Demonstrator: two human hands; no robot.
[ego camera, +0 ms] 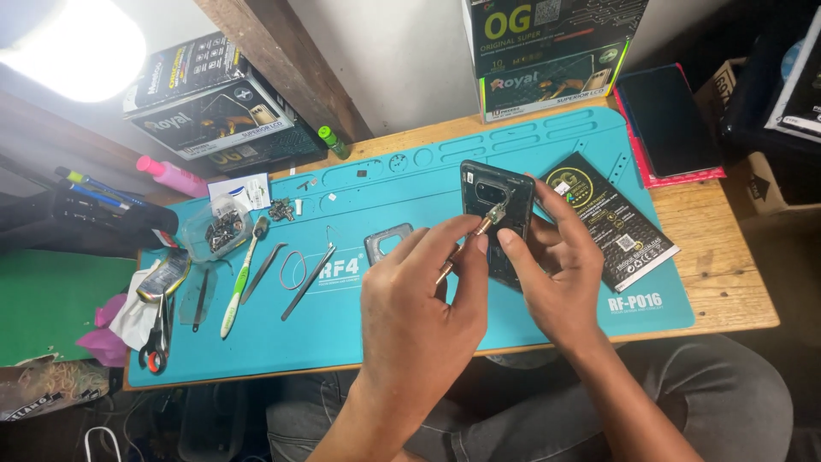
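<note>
head view: the right hand (554, 261) grips an opened dark phone (496, 218), propped upright above the teal mat (410, 334), fingers wrapped behind it, thumb on its front. the left hand (421, 295), just left of the phone, pinches a thin brass-tipped tool (472, 238) whose tip touches the phone's inside. a grey camera frame (386, 242) lies just beyond the left hand; tweezers (308, 282) lie further left.

Teal mat (410, 334); toothbrush (240, 279), tweezers (308, 282), scissors (156, 338) left; black packet (611, 222) right; boxes (209, 107) behind.
</note>
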